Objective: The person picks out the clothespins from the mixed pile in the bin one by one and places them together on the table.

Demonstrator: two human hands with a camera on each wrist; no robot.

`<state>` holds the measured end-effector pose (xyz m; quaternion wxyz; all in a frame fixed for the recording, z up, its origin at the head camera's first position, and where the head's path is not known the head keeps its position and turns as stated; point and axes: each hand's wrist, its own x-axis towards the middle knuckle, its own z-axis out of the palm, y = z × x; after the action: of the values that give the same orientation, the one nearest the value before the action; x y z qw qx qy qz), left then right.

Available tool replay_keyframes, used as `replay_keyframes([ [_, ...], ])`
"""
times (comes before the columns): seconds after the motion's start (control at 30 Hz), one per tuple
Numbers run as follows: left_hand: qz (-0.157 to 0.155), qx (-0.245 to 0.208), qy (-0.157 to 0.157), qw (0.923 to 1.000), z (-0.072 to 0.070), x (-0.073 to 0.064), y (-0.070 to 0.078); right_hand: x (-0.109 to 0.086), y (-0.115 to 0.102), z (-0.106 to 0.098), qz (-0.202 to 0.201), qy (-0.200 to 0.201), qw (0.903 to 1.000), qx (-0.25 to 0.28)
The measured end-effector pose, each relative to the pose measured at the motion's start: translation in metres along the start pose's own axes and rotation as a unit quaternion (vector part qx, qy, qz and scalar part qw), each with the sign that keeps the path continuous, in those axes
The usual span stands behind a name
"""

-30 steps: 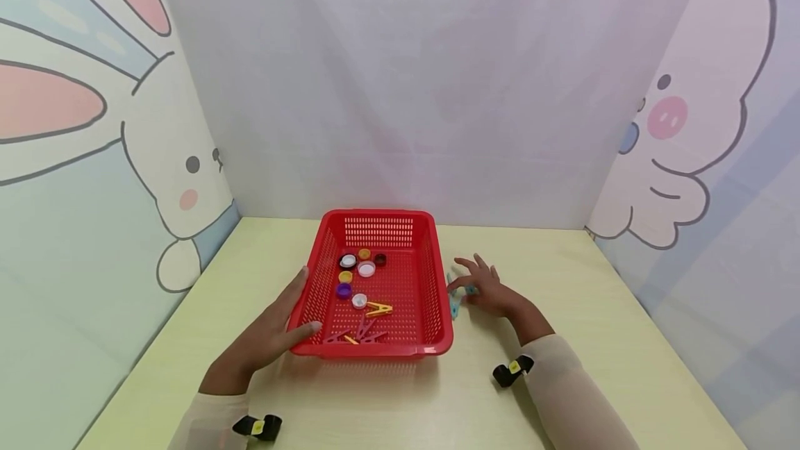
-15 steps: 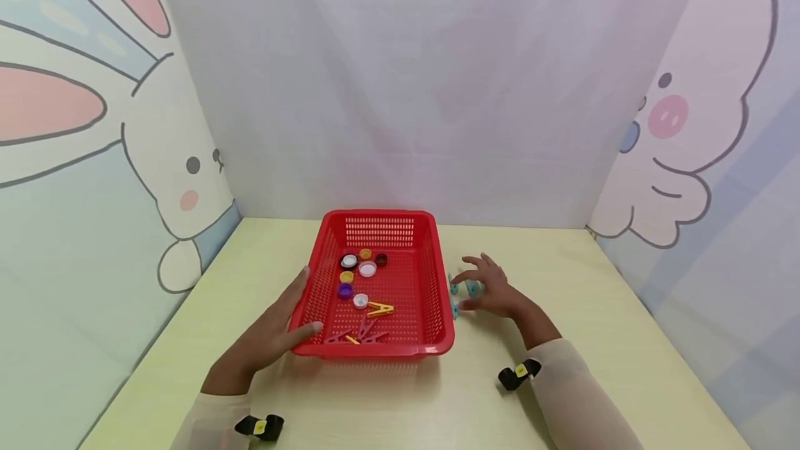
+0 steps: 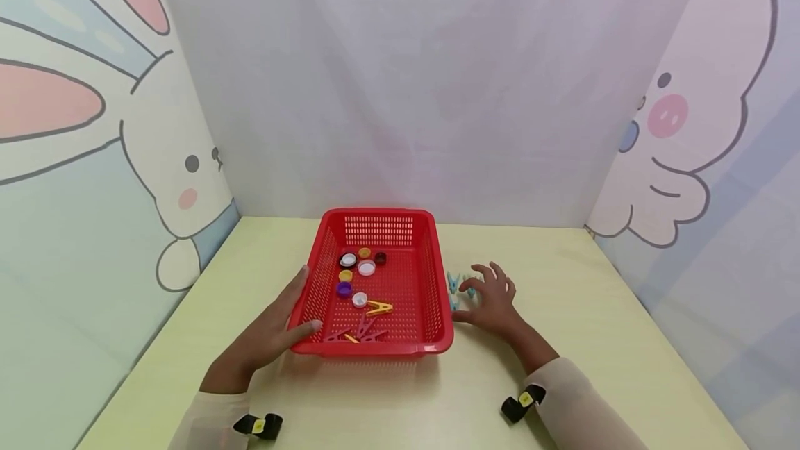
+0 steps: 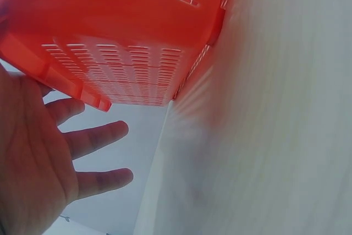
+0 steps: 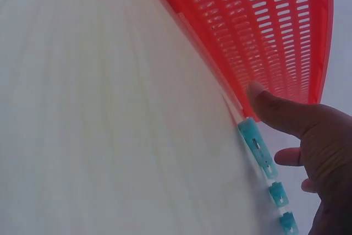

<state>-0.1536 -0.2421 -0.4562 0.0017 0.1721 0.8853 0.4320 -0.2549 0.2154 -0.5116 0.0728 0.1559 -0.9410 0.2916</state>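
Note:
A red plastic basket [image 3: 409,349] stands on the table, holding bottle caps and clothespins. My left hand [image 3: 275,321] is at its front left corner, thumb over the rim and other fingers straight along the outside. In the left wrist view the spread fingers [image 4: 99,138] reach past the rim. My right hand [image 3: 492,301] hovers just right of the basket, fingers apart and slightly bent, nothing between them. Several teal clothespins lie below it, one clothespin [image 3: 453,283] close to the basket wall. In the right wrist view a teal clothespin [image 5: 256,144] lies below the thumb.
Inside the basket are a yellow clothespin [image 3: 380,308], dark pink clothespins [image 3: 365,327], a purple cap [image 3: 344,289], a white cap [image 3: 359,300] and other small caps. The pale table [image 3: 550,276] ends at a grey backdrop [image 3: 400,123], with printed panels on both sides.
My right hand has drawn slightly back and right from the basket, its fingers spreading, and more of the teal clothespins shows. My left hand and the basket have stayed put.

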Motion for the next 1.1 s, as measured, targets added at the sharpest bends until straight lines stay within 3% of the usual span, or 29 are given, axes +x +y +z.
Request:
replay_keyframes([
  [0.3, 0.007, 0.01, 0.005, 0.9999, 0.001, 0.0006, 0.0, -0.0039, 0.0022, 0.0072, -0.023, 0.042, 0.9988, -0.004],
  [1.1, 0.01, 0.005, 0.003, 0.9999, 0.0006, -0.0005, -0.0028, -0.0043, 0.0057, 0.0078, -0.024, 0.009, 0.9997, -0.001],
])
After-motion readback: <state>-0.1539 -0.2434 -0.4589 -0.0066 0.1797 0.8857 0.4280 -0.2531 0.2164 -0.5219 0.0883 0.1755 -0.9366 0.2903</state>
